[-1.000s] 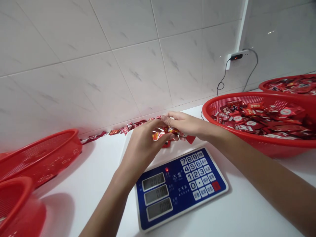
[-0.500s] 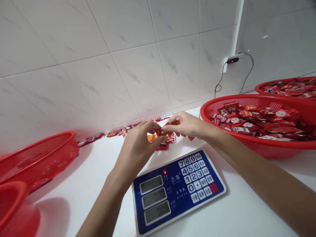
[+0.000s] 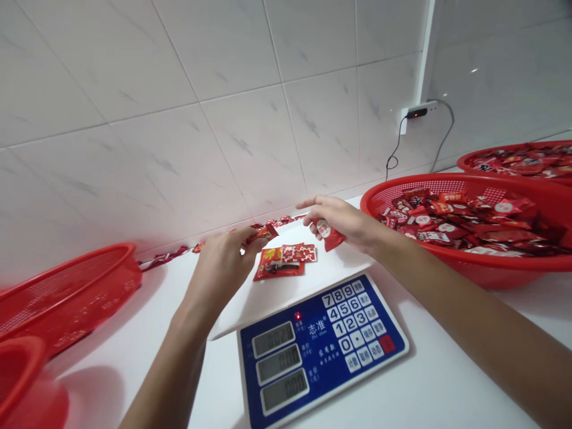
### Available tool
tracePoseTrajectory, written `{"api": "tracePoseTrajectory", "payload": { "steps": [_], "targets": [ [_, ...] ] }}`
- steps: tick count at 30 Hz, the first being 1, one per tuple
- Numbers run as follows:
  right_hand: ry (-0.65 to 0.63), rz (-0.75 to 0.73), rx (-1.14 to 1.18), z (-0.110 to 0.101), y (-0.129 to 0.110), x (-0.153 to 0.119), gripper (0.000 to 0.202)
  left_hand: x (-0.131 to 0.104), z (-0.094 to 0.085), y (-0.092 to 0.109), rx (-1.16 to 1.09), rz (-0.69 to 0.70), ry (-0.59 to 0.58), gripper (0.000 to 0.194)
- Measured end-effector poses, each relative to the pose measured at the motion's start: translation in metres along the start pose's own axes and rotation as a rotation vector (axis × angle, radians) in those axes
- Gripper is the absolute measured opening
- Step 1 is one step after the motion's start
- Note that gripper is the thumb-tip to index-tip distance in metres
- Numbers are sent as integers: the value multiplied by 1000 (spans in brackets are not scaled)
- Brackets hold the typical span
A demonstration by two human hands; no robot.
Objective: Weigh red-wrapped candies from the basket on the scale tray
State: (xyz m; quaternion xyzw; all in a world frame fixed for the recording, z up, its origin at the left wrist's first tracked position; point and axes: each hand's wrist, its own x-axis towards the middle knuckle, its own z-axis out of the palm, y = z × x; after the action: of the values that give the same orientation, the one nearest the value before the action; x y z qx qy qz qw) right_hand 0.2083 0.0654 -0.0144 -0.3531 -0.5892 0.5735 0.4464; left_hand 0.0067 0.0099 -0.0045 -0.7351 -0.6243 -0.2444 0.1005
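My left hand point(image 3: 227, 253) pinches a small red packet point(image 3: 264, 232) over the left side of the white scale pan point(image 3: 250, 304). To the right, my right hand point(image 3: 339, 220) has its index finger stretched out, while its other fingers curl round a red packet with a white round label point(image 3: 328, 232). Between the hands, a red and yellow packet point(image 3: 272, 268) and a red-and-white patterned packet point(image 3: 299, 252) lie on the pan, partly overlapping. The scale's blue panel point(image 3: 322, 351), with keypad and three displays, is nearest me.
At the right, a red basket point(image 3: 447, 262) holds many red packets, with another filled basket point(image 3: 467, 161) behind. Two red baskets point(image 3: 89, 292) point(image 3: 40, 381) stand at the left. A row of packets point(image 3: 167, 257) lies along the tiled wall. Cables hang from a socket point(image 3: 417, 112).
My hands have moved apart. The left one has gone left with a red packet, the right one has drawn back slightly. The packets on the pan now show more fully.
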Motion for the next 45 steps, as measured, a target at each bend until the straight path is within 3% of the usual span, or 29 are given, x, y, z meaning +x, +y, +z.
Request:
{"api": "tracePoseTrajectory", "payload": {
  "steps": [5,8,12,13,16,20,23,31,39,42,45],
  "targets": [
    [-86,64,240,3,-6,-6,39,1,9,1,-21,-56,-55,31],
    [-115,30,350,11,-7,-11,41,-5,5,16,-276,-56,-82,36],
    [-126,-151,482,26,-5,-15,38,-11,4,36,-763,-52,-354,39],
    [-118,-188,496,28,-4,-15,37,-11,6,38,-848,-62,-375,37],
    [-125,-209,434,26,-1,-13,29,-8,9,32,-953,-107,-234,27],
    [-294,-249,66,8,1,-6,13,-4,4,15,-872,-109,-124,21],
    [-260,-327,-83,-1,4,-3,19,-5,-1,10,-770,-89,-74,23],
    [-150,-347,-220,11,6,-6,13,-6,1,19,-610,-37,-28,21],
    [-317,-275,-97,5,16,1,12,-3,0,12,-604,-15,-84,20],
    [-290,-127,2,4,10,-2,22,-5,2,13,-358,99,128,14],
    [-296,11,120,3,-1,-8,28,-8,7,15,-109,310,352,13]
  ]
}}
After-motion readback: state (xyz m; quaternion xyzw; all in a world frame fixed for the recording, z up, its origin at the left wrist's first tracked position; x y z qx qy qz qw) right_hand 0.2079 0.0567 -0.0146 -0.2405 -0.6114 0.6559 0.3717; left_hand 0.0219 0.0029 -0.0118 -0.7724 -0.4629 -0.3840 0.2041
